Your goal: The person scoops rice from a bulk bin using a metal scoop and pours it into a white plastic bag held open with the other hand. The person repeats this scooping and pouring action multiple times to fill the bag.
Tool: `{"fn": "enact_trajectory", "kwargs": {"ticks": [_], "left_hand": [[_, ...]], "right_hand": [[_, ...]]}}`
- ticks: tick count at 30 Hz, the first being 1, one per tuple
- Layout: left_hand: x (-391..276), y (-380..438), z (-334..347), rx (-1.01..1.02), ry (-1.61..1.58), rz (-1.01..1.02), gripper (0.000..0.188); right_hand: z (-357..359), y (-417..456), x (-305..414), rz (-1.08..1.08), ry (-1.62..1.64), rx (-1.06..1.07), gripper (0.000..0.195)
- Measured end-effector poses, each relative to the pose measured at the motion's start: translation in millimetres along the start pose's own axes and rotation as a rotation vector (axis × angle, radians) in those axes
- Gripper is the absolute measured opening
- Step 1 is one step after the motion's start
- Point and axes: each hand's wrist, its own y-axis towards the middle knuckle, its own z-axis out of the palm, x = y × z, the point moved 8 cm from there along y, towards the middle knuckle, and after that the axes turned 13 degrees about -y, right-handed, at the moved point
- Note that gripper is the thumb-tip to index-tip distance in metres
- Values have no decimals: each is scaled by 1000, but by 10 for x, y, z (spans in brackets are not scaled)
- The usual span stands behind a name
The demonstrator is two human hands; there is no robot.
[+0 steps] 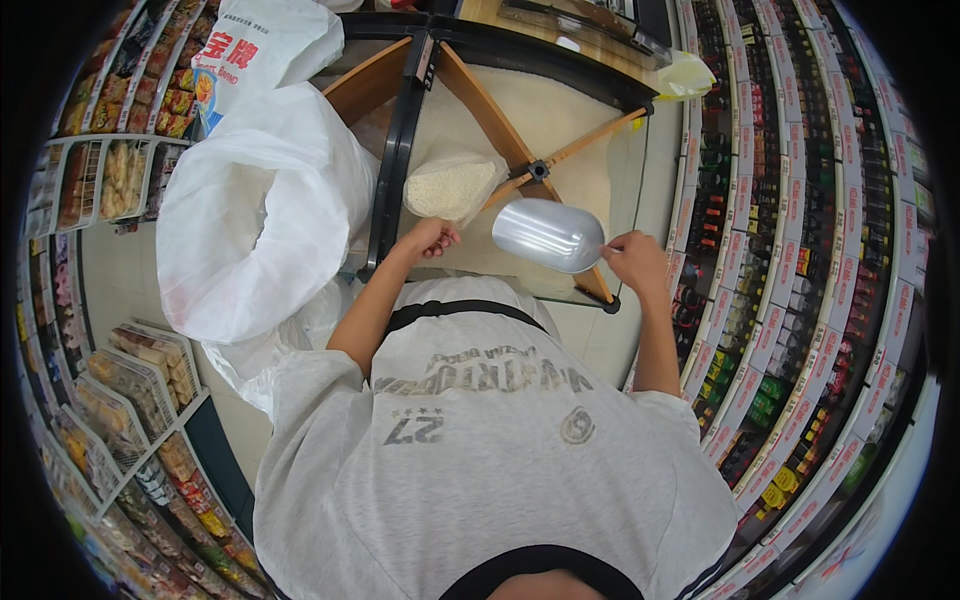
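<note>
A metal scoop [551,232] is in my right hand [636,259], held by its handle at the right, over the bin. No grain can be made out in its shiny bowl. My left hand [431,238] is at the lower edge of a clear plastic bag [452,187] partly filled with pale grain, its fingers curled; whether they grip the bag's edge is unclear. Beneath lies a black-framed bin [396,150] with wooden dividers [491,112], its compartments holding pale grain [469,94].
A large white woven sack [255,210] stands open left of the bin, another printed sack [262,52] behind it. Shelves of bottles [765,300] run along the right. Wire baskets [139,367] and shelves of packaged food line the left. A yellowish plastic bag [684,75] hangs at the bin's far right corner.
</note>
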Motion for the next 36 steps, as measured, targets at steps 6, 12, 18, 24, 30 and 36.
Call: {"fn": "enact_trajectory", "kwargs": {"ticks": [6,12,18,24,30,36], "left_hand": [[163,-23,12,-87,-130,56,37],[262,-284,166,-177,-163,76,38],[406,-470,246,-221,-196,95,39],[361,-394,213,-237,-127,144,38],[141,-438,274,-253,-135,120,43],[170,-215,159,-199,-237,52,46]], "right_hand": [[1651,476,-12,8,-39,54,33],[2990,1050,537,21,-29,91,28],[3208,1064,639,118,79,214,31],[3506,936,-43,173,192,217,39],[3708,791,-449,105,532,217,37],[3344,684,-399,3,773,131,22]]}}
